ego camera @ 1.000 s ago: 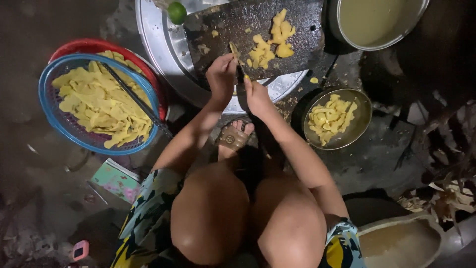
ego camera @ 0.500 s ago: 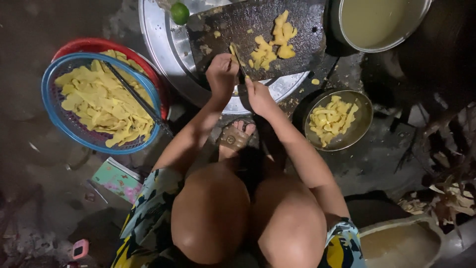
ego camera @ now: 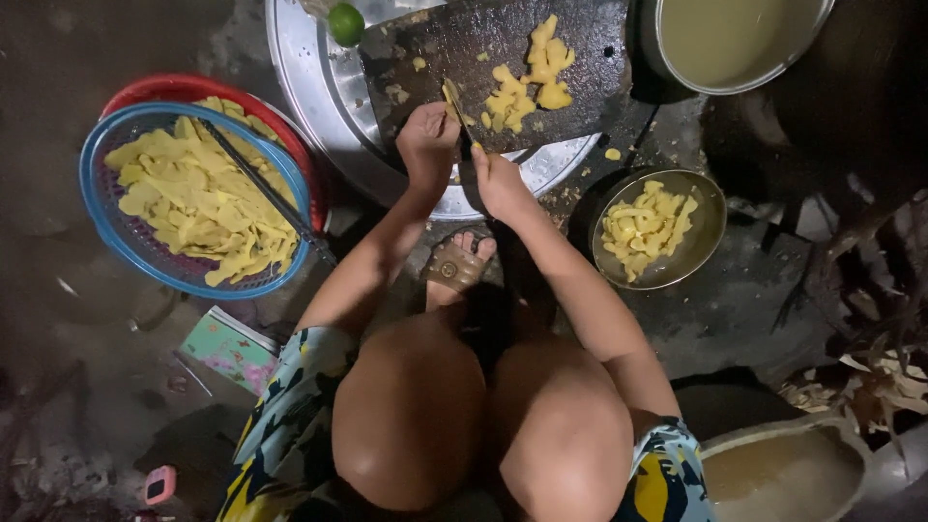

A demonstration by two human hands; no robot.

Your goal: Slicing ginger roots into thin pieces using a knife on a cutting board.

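Head view: the left hand (ego camera: 426, 145) is clenched over a yellow slice (ego camera: 451, 95) at the near edge of the dark cutting board (ego camera: 454, 43). Just to its right, the right hand (ego camera: 500, 184) grips a knife (ego camera: 466, 150), its blade running up between both hands. Cut yellow pieces (ego camera: 527, 82) lie farther on the board. A blue basket (ego camera: 101, 208) of slices stands left, and a metal bowl (ego camera: 710, 237) right.

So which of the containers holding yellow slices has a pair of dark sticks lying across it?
The blue basket, nested in a red one at the person's left. The small metal bowl at the right holds only slices.
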